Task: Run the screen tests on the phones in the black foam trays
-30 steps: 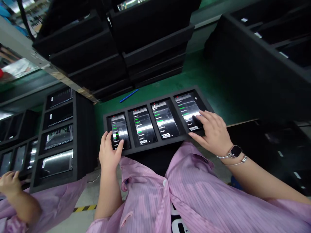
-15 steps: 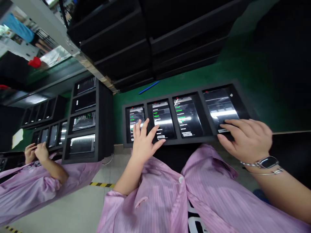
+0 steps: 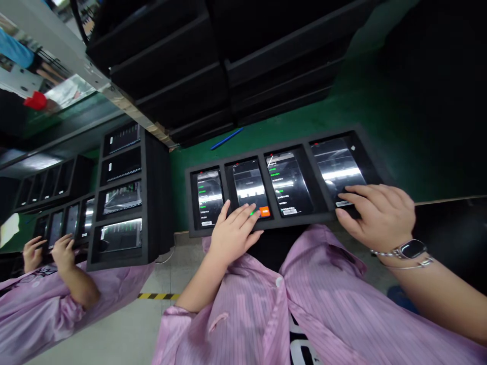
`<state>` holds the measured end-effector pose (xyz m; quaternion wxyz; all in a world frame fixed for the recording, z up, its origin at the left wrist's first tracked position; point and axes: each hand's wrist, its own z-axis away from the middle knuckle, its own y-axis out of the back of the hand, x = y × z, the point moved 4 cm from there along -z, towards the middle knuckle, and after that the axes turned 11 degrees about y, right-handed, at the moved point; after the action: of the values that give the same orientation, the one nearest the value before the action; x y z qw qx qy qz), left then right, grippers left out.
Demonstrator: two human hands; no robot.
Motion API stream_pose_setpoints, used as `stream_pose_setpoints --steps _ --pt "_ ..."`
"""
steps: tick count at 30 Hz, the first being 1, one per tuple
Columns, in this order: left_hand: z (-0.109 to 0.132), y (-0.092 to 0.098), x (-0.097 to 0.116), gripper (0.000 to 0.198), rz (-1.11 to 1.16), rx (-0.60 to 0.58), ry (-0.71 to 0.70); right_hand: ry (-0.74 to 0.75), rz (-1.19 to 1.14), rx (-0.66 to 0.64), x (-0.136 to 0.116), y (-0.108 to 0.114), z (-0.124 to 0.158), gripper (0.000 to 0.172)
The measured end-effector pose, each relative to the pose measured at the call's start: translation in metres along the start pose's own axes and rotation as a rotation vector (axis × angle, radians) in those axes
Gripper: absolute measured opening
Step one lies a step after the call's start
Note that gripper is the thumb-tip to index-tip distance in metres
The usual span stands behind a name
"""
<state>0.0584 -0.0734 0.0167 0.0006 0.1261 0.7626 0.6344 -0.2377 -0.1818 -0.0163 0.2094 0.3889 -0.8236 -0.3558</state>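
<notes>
In front of me lies a black foam tray [image 3: 225, 195] with several phones in its slots. My left hand [image 3: 235, 233] is open, its fingertips over the lower end of the second phone [image 3: 249, 182], whose screen has a green and an orange button at the bottom. The leftmost phone [image 3: 209, 195] and the third phone [image 3: 287, 182] show lists with white and green lines. At the right end, my right hand [image 3: 380, 213] rests open, fingertips at the lower edge of the fourth phone [image 3: 338, 162], whose screen is dark with reflections.
A blue pen [image 3: 227, 139] lies on the green table [image 3: 289, 119] behind the tray. Black trays [image 3: 167, 61] are stacked at the back. To the left, another stack of phone trays [image 3: 142, 203] stands near a co-worker's hands [image 3: 63, 251].
My left hand has shifted right from the first phone to the second. The second phone's screen went from a list to a page with green and orange buttons. My right hand stays by the fourth phone.
</notes>
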Motion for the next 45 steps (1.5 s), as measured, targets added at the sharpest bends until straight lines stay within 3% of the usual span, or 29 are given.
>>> stream_pose_setpoints --steps 8,12,45 --pt "-0.0006 0.0028 -0.0014 0.038 0.011 0.008 0.002 -0.054 -0.098 0.021 -0.0003 -0.0016 0.0036 0.022" --pt "-0.0009 0.0032 -0.0007 0.037 -0.001 0.011 -0.010 -0.101 -0.070 -0.030 0.0016 -0.0034 0.0042 0.026" --pt "-0.0049 0.0033 -0.0013 0.038 -0.001 0.016 -0.014 -0.126 -0.051 -0.070 0.0002 -0.0018 -0.0014 0.030"
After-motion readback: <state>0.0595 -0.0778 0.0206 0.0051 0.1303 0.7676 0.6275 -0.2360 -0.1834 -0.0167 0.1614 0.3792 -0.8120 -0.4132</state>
